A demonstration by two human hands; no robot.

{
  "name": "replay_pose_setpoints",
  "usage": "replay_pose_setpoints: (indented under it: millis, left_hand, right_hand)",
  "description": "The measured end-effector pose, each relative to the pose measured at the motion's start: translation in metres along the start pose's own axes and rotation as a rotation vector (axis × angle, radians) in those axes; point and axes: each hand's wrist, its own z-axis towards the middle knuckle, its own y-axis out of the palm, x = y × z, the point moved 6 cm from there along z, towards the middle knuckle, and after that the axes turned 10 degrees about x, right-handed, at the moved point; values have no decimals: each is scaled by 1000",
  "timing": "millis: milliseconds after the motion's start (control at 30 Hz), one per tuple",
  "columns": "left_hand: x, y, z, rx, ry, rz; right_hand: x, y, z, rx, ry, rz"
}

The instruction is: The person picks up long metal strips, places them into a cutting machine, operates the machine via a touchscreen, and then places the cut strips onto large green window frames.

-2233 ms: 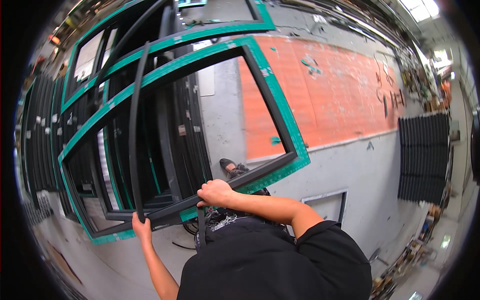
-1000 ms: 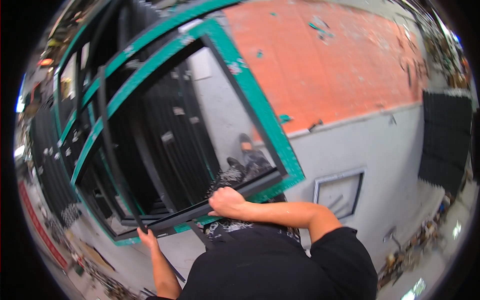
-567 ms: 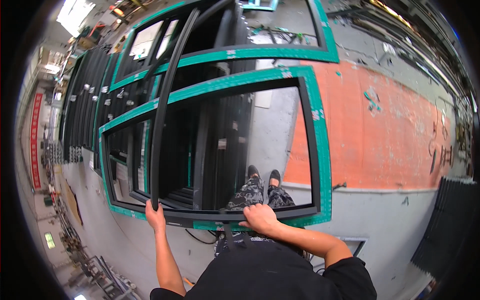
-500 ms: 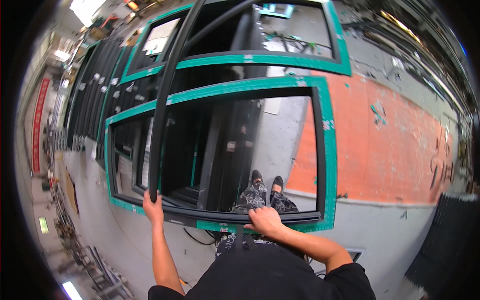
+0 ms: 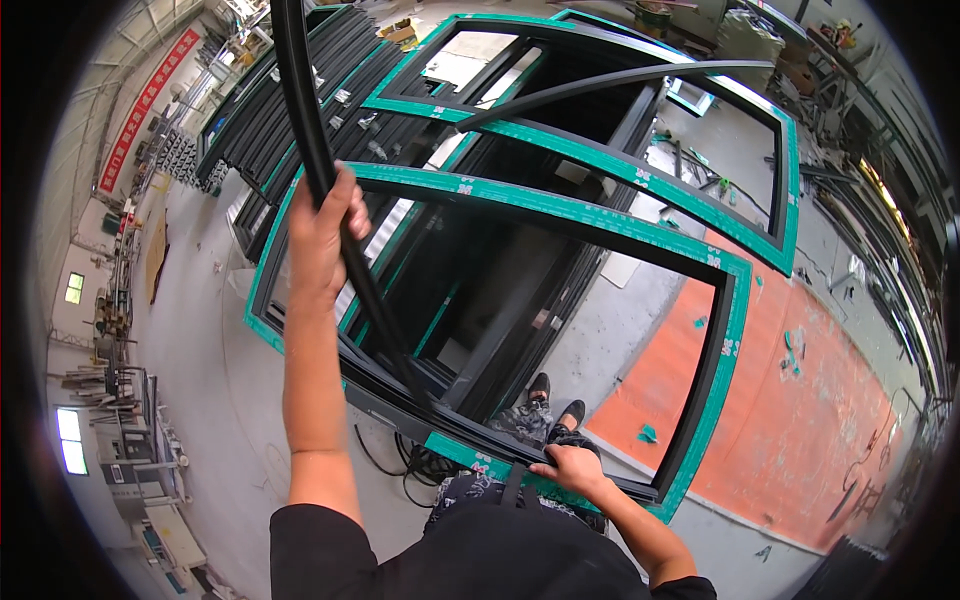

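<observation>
A long, black, bendable strip that looks like a rubber seal (image 5: pixel 375 290) passes through my left hand (image 5: pixel 325 235), whose fingers are wrapped around it. Above the hand it leaves the top of the picture; below, it slants down to the near bar of a frame. That window frame (image 5: pixel 735 330), black with green film on its face, lies level in front of me. My right hand (image 5: pixel 572 468) is closed over the near bar, thumb toward its inner edge, where the strip seems to lie along the bar. Its fingertips are partly hidden.
A second green-faced frame (image 5: pixel 790 200) lies beyond, with a curved black strip (image 5: pixel 600 88) across it. Stacked dark profiles (image 5: pixel 310 100) stand at the far left. An orange mat (image 5: pixel 790 420) covers floor on the right. Black cable (image 5: pixel 425 465) lies below the near bar.
My left hand has risen away from the near bar, lifting and tilting the strip. My right hand stays at the near bar. The view has turned, showing more of the room at left.
</observation>
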Motion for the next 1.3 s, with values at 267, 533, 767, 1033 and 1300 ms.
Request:
replay_pose_setpoints:
  millis: [267, 533, 767, 1033, 1300]
  left_hand:
    - [-84, 45, 21, 181, -188, -560]
    - [-169, 94, -10, 355, -407, -702]
    - [-131, 119, -31, 175, -254, -642]
    - [4, 178, -20, -132, 483, 78]
    - [-78, 174, -59, -385, 916, 724]
  right_hand:
    - [17, -69, 18, 445, 373, 1130]
    - [21, -147, 75, 679, 385, 2081]
    - [39, -157, 87, 851, 492, 2124]
    - [16, -190, 74, 635, 473, 1606]
    - [82, -371, 13, 1113, -330, 1663]
